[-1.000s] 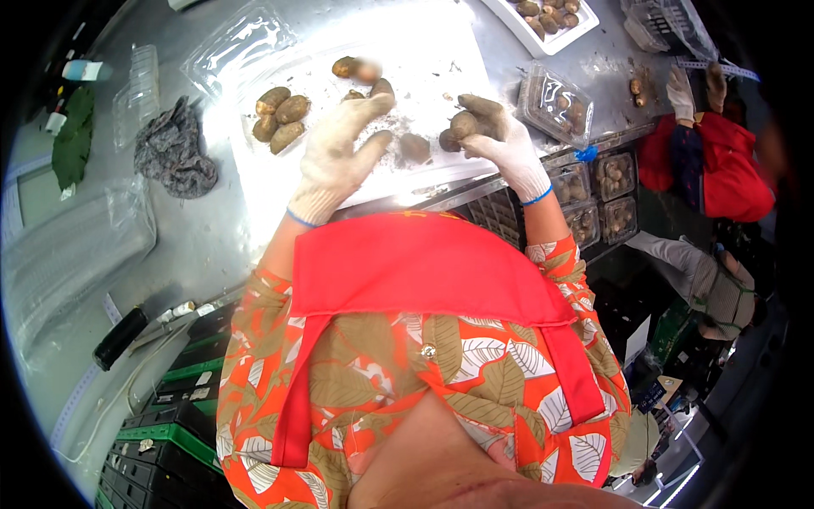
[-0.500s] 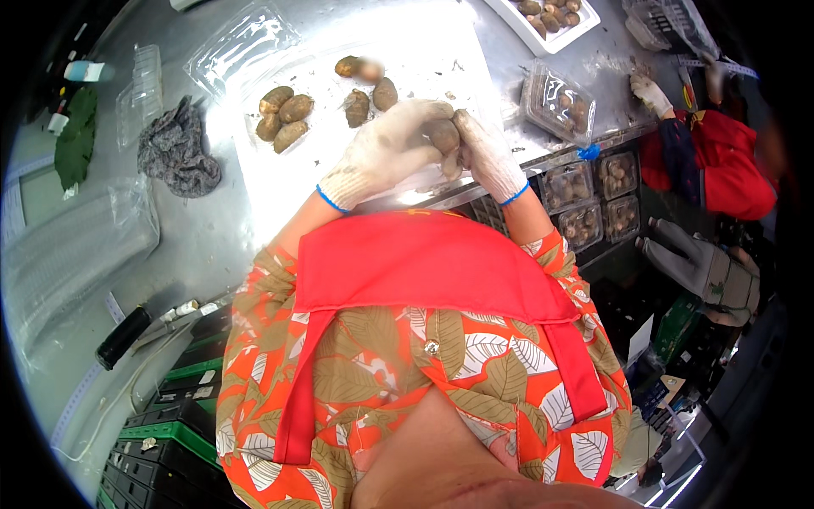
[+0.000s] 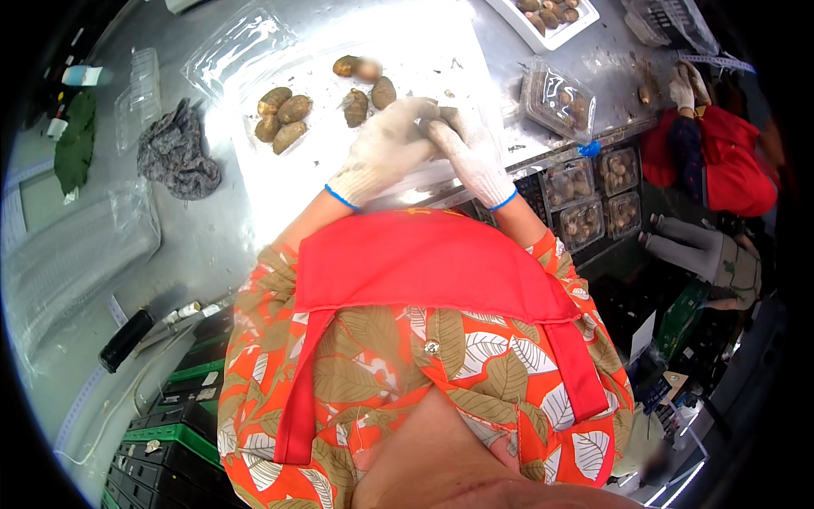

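My left hand [image 3: 386, 148], in a white knitted glove with a blue cuff edge, is curled closed around a small brown taro. My right hand [image 3: 466, 151], gloved alike, presses against it from the other side with bent fingers. Between them the taro is almost wholly covered by the gloves. Beyond my hands, on a brightly lit white board [image 3: 326, 174], lie loose taros: a cluster with one taro [image 3: 294, 109] at the left, another taro [image 3: 355, 109] just past my left fingers, and a taro [image 3: 383, 92] beside it. Part of the far group is blurred.
A grey rag [image 3: 178, 151] and clear plastic trays [image 3: 242, 51] lie to the left. At the right stand a lidded clear box of taros [image 3: 560, 102], a white tray of taros [image 3: 549, 38] and packed boxes [image 3: 582, 225] below. A co-worker's gloved hands [image 3: 685, 87] work farther right.
My hands have closed in around the taro, which showed plainly between them before; my right hand has shifted left over it. The co-worker's hands at the right have come together.
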### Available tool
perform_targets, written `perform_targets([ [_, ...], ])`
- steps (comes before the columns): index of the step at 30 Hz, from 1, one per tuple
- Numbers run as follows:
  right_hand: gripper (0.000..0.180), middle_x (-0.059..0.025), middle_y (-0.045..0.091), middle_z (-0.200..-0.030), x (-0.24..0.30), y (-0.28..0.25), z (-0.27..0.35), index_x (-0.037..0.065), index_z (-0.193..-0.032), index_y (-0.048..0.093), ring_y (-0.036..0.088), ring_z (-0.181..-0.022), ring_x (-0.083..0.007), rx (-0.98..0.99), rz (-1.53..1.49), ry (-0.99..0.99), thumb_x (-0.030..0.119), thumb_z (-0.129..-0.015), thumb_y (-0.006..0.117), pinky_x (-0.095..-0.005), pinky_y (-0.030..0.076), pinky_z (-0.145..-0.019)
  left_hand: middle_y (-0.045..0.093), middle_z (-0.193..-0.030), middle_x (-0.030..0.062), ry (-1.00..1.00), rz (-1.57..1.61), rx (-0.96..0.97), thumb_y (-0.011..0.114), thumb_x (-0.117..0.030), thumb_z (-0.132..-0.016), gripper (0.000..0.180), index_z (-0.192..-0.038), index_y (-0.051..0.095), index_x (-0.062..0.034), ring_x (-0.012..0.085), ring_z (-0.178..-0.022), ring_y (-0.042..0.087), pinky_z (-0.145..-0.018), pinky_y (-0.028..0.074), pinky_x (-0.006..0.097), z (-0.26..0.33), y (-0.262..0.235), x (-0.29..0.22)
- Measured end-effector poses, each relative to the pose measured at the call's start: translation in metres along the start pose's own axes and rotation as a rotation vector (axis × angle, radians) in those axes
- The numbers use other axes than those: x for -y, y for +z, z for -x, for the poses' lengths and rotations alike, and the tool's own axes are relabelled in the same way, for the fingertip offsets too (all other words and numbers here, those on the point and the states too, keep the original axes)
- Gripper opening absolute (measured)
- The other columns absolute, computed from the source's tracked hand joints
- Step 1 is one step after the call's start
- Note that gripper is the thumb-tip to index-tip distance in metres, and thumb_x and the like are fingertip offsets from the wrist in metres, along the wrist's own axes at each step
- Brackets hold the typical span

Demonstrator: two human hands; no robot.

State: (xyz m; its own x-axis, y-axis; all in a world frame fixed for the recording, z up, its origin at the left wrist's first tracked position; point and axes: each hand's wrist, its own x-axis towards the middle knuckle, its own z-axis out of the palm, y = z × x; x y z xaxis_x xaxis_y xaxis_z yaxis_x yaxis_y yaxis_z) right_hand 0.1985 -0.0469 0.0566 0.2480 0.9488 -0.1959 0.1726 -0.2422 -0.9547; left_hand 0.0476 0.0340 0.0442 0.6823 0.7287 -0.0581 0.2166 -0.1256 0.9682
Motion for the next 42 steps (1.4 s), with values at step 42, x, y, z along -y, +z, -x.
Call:
perform_targets([
  [42, 0.061, -0.0170, 0.070, -0.110, -0.015, 0.003, 0.006, 0.001, -0.135, 0.061, 0.067, -0.099, -0.0229, 0.070, 0.141, 0.072, 0.032, -0.084, 0.075, -0.0355, 0.053, -0.087, 0.069, -0.102, 0.0154, -0.097, -0.019, -0.156, 0.056, -0.029, -0.097, 0.032, -0.106, 0.070, -0.0012, 0.0236, -0.089, 0.068, -0.076, 0.051, 0.037, -0.016, -0.006, 0.043],
])
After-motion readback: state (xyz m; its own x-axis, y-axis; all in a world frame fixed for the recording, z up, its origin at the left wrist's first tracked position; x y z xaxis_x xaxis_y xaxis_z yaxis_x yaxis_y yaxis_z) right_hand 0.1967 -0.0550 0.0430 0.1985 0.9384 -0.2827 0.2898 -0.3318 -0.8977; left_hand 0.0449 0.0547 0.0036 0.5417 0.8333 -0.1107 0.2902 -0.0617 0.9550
